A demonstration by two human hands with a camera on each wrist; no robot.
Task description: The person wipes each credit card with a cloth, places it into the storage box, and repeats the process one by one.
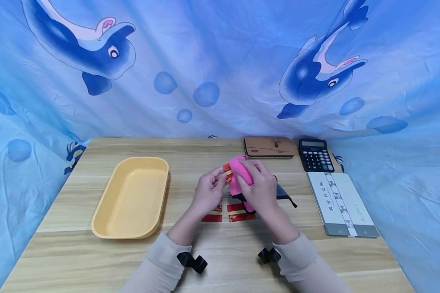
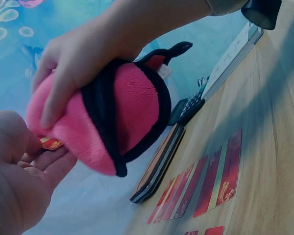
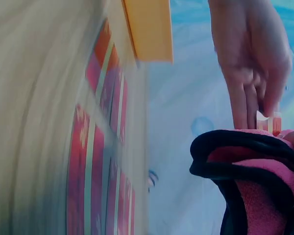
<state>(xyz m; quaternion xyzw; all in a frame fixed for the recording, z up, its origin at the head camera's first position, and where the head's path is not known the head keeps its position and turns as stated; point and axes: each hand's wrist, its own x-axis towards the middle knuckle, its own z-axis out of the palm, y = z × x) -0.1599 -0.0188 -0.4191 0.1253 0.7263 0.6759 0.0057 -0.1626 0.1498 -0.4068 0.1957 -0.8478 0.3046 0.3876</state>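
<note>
My right hand (image 1: 260, 185) grips a pink plush pouch (image 2: 137, 105) with black trim above the middle of the table. My left hand (image 1: 208, 190) pinches a small red-and-gold card (image 1: 227, 173) at the pouch's left side. In the left wrist view, part of that card is hidden between the fingers and the pink cloth; whether it sits inside the pouch I cannot tell. Beneath the hands, several red cards with gold stripes (image 2: 218, 176) lie flat on the table. The right wrist view shows the pouch's black-edged folds (image 3: 235, 169) close up.
To the left stands a yellow plastic tray (image 1: 102, 203). A brown zip wallet (image 1: 267, 147) lies at the back edge, beside a black calculator (image 1: 315, 155). A white-and-grey notebook (image 1: 341, 203) lies at the right. Behind the wooden table (image 1: 66, 252) hangs a blue dolphin-print curtain (image 1: 234, 49).
</note>
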